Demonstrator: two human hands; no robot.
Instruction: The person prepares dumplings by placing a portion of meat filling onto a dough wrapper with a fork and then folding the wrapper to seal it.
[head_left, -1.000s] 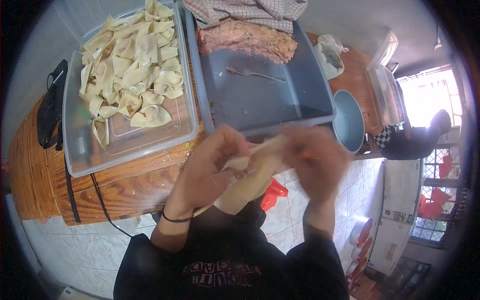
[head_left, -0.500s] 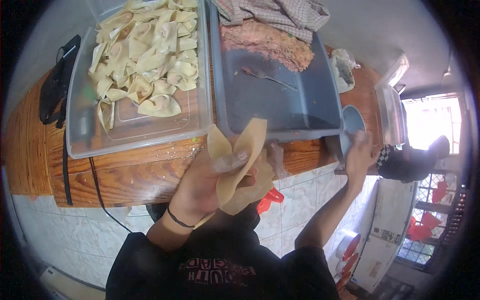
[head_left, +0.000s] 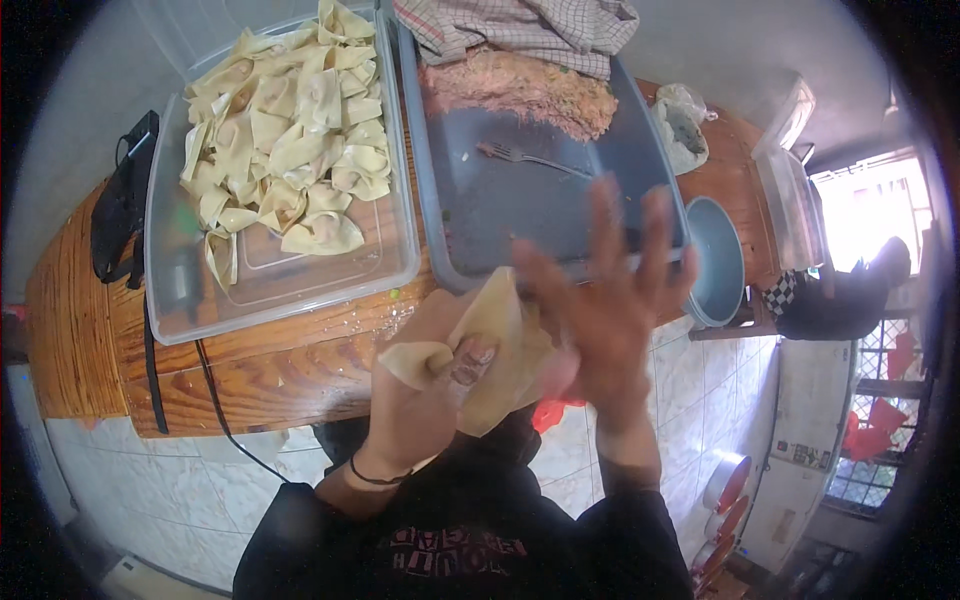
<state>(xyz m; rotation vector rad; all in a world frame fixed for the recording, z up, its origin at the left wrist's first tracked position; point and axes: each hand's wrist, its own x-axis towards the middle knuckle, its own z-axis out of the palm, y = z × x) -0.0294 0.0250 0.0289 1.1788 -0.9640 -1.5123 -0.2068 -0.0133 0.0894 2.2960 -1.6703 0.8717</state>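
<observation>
Several thin pale wonton wrappers [head_left: 505, 350] are gripped in my left hand [head_left: 412, 385], its thumb pressed on them and one wrapper's corner folded over. My right hand [head_left: 612, 310] is beside them, fingers spread and a little blurred, in front of the blue-grey tray [head_left: 470, 215]. In that tray lie a mound of pink minced filling [head_left: 520, 88] and a fork [head_left: 540, 160] with filling on its tines. Folded wontons [head_left: 285, 140] are heaped in the clear plastic container [head_left: 280, 320] on the left.
A checked cloth [head_left: 520, 25] covers the tray's far end. At the right edge of the wooden table [head_left: 270, 365] stands a light blue bowl [head_left: 720, 265], with a plastic bag [head_left: 680, 130] behind it. A black bag [head_left: 118, 230] lies at left. Another person [head_left: 845, 295] is at far right.
My right hand has come away from the blue bowl, moving left to beside the wrappers with its fingers spread. My left hand still holds the wrappers, slightly lower in view.
</observation>
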